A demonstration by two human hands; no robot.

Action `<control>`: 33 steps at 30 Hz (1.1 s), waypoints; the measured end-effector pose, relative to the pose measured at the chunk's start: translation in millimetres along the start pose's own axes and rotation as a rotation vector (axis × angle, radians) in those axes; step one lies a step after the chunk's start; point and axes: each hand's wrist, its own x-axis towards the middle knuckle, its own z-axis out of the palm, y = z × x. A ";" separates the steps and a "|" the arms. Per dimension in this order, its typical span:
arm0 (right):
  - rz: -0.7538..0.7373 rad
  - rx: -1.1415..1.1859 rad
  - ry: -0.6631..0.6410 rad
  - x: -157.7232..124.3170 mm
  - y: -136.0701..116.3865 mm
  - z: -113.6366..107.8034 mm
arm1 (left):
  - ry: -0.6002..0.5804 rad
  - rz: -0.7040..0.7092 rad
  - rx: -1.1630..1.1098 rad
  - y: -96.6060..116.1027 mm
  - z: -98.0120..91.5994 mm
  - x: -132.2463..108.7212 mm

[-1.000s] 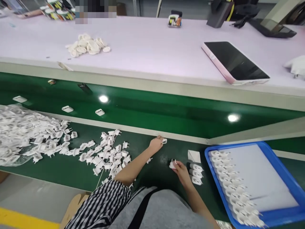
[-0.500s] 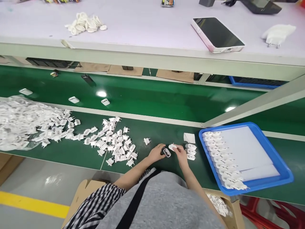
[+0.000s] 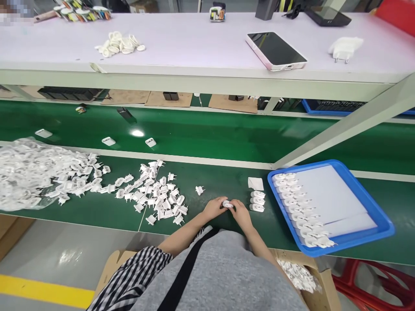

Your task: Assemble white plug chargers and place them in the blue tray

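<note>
My left hand [image 3: 214, 207] and my right hand [image 3: 240, 214] meet over the green work surface [image 3: 210, 177], both pinched on a small white plug part [image 3: 227, 204] held between them. Just right of the hands lies a short row of three finished white pieces [image 3: 257, 201] and a white card [image 3: 256, 183]. A single loose plug [image 3: 199, 189] lies to the upper left of my left hand. A heap of white plug parts [image 3: 155, 196] spreads further left.
A blue tray [image 3: 372, 207] with a row of white pieces along its left side sits at the right. A plastic bag of parts [image 3: 22, 172] lies far left. The conveyor belt [image 3: 207, 134] carries a few white blocks. A phone [image 3: 275, 49] rests on the upper shelf.
My left hand came back from the belt's edge with a small piece and joined my right hand; the two parts are now pressed together between both hands. The camera tilted down.
</note>
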 end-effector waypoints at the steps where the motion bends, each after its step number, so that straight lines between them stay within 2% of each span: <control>1: 0.009 -0.018 -0.022 1.0 -0.1 -0.6 | 0.003 0.018 0.010 -0.1 -0.5 -0.6; 7: -0.014 -0.194 -0.098 4.7 -8.4 -5.4 | -0.012 0.125 0.181 2.0 -6.3 0.9; 10: 0.039 -0.308 -0.157 3.5 -15.6 -5.6 | -0.061 0.166 0.319 3.3 -7.7 3.1; 16: 0.048 -0.425 -0.237 -0.6 -25.2 -5.7 | -0.152 0.410 0.442 -3.6 -10.6 9.3; 18: 0.044 -0.450 -0.246 -0.1 -26.8 -8.2 | -0.177 0.441 0.446 -6.4 -11.4 10.8; 24: 0.034 -0.491 -0.292 5.7 -26.6 -18.1 | -0.126 0.266 0.424 -2.0 -7.7 5.9; 28: 0.015 -0.486 -0.332 8.4 -25.8 -19.7 | -0.083 0.202 0.394 6.5 -4.5 1.0; 33: 0.018 -0.520 -0.418 13.4 -29.5 -23.3 | -0.191 0.087 0.420 16.9 -10.4 5.5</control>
